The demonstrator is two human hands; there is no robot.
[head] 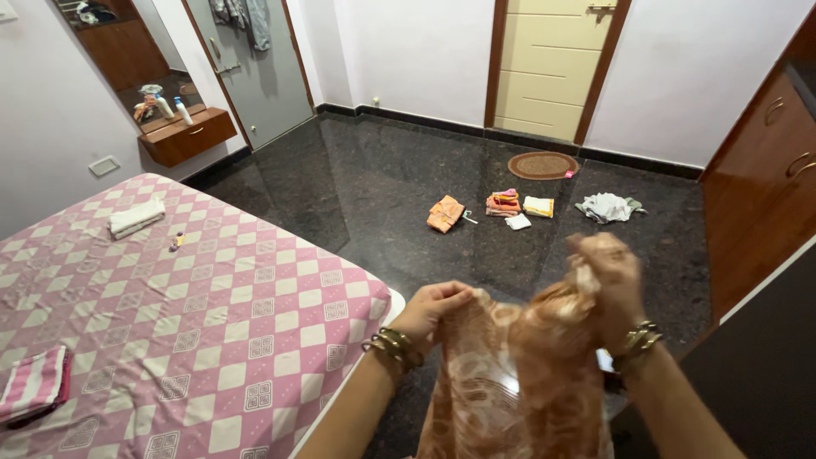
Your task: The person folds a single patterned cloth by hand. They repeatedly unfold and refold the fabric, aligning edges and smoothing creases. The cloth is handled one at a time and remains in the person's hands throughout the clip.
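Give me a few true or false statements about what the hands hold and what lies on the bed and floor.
1. Both hands grip one orange patterned cloth. True: the left hand and right hand each hold it.
2. The bed cover is plain blue. False: it is pink and white checked.
3. A folded white cloth lies on the bed. True.
4. The round mat lies on the bed. False: it lies on the dark floor by the door.
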